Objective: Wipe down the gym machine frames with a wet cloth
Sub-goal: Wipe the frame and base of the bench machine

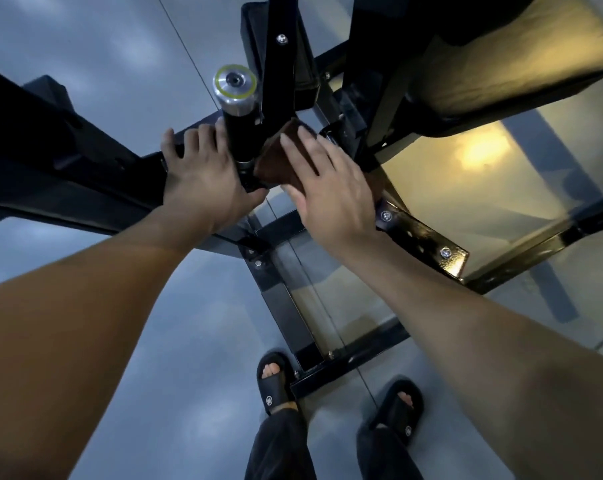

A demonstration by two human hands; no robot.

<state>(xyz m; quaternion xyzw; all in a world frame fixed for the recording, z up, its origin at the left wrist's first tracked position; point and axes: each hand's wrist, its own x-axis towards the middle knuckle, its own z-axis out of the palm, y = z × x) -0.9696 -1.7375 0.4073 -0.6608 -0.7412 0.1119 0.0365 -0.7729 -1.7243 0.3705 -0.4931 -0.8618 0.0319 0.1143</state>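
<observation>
A black steel gym machine frame (68, 168) fills the upper half of the view, with beams meeting at a joint in the middle. My right hand (327, 188) lies flat with straight fingers on a dark brown cloth (275, 161), pressing it against the frame at that joint. My left hand (203, 178) rests on the frame beam just left of a black upright post with a silver cap (236, 86), fingers spread over the beam's far edge. Part of the cloth is hidden under my right palm.
A padded seat (500, 64) stands at the upper right, a smaller black pad (303, 77) behind the post. Low base bars (345, 365) with bolts run across the glossy grey floor by my sandalled feet (275, 379). A bolted bracket (424, 237) lies under my right wrist.
</observation>
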